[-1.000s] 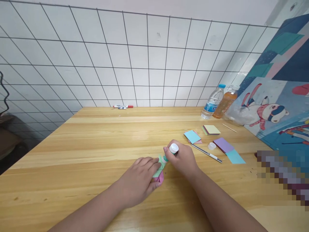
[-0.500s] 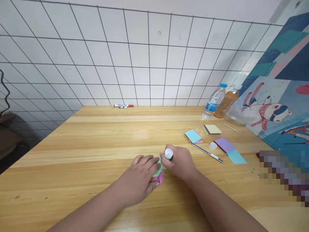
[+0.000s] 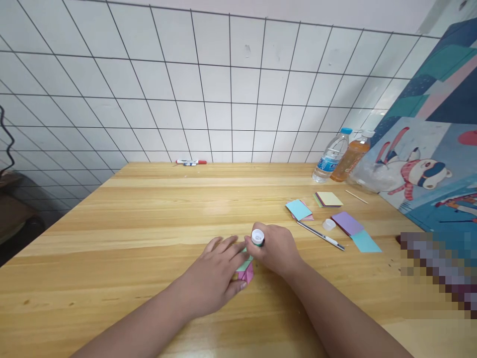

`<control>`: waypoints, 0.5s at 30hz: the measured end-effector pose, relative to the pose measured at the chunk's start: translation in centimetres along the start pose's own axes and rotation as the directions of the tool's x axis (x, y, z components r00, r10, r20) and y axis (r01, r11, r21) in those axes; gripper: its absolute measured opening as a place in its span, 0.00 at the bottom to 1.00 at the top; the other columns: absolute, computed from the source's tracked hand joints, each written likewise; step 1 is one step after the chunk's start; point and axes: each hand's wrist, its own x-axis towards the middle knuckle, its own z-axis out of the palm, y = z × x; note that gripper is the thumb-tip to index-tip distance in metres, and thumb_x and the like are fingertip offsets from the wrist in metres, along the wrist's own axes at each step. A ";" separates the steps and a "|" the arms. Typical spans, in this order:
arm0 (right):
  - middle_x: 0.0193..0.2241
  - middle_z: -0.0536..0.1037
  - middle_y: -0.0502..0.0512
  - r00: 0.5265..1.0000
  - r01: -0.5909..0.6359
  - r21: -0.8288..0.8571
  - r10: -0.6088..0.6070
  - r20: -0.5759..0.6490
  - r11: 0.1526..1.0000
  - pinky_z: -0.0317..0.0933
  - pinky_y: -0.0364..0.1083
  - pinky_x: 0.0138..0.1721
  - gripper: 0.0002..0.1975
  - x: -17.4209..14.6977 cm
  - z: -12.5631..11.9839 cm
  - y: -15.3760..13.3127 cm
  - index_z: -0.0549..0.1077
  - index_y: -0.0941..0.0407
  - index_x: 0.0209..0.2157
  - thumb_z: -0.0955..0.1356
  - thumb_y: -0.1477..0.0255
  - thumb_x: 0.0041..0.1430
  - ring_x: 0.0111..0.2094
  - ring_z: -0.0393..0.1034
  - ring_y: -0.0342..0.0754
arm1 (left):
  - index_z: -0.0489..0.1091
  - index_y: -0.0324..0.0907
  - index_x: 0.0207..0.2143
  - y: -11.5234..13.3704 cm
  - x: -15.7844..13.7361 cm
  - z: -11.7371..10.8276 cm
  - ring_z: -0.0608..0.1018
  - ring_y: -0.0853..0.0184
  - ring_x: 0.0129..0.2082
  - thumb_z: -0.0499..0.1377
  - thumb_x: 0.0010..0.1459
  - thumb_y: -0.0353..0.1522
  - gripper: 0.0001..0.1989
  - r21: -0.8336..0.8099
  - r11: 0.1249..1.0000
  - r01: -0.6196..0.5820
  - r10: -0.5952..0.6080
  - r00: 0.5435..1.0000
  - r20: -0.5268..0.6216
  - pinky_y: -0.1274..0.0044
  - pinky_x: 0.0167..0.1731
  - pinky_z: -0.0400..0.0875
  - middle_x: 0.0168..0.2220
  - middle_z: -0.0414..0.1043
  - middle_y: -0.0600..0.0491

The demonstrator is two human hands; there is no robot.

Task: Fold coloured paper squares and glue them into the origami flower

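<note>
Folded paper (image 3: 245, 268) was held flat under the left hand (image 3: 220, 273) while an apparent glue stick (image 3: 257, 237) was gripped in the right hand (image 3: 278, 249)

The folded paper, pale green with a pink part at its near side, was set on the table (image 3: 167, 214) between the two hands and was partly covered by the left. The left hand was laid palm down, its fingers slightly spread over the green part and its thumb set apart at the pink edge. The glue stick was clasped in the curled fingers of the right hand, its white base turned up. Its working end was hidden, so contact with the paper could not be confirmed.

For this step, which was judged to be gluing, firm but flat pressure from the left fingers seemed to be called for, so that the small piece would not be dragged or its folds crushed. Short, light strokes led away from the held side were judged safest, with the left fingertips kept out of the glue's path. Too thick a coat could have wetted the folds or marked the table.

Farther out, to the right, a slim silver tool (image 3: 321, 235) was laid near a translucent cap (image 3: 329, 224). Beyond the right hand, a blue-topped paper pile (image 3: 298, 210) was placed, and a yellow-topped stack (image 3: 329, 199) was set farther back.
</note>
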 end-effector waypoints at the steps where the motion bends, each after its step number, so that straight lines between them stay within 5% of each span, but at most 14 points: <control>1: 0.17 0.69 0.46 1.000 0.001 -0.001 -0.001 -0.004 1.000 0.39 0.42 0.22 0.12 0.0 0.0 0.0 0.65 0.54 0.24 0.62 0.61 0.56 0.20 0.61 0.42 | 0.57 0.49 0.56 0.0 0.0 0.0 0.57 0.53 0.59 0.51 0.59 0.38 0.22 -0.001 1.000 0.002 -0.002 1.000 0.000 0.57 0.55 0.51 0.58 0.59 0.51; 15: 0.18 0.71 0.47 0.998 0.008 -0.048 -0.010 -0.058 0.999 0.39 0.42 0.23 0.13 0.2 0.2 0.1 0.66 0.53 0.25 0.62 0.60 0.56 0.21 0.62 0.42 | 0.58 0.50 0.55 -0.1 0.1 -0.1 0.57 0.54 0.59 0.52 0.59 0.38 0.21 -0.007 1.000 0.007 -0.007 1.000 0.014 0.57 0.56 0.51 0.57 0.61 0.52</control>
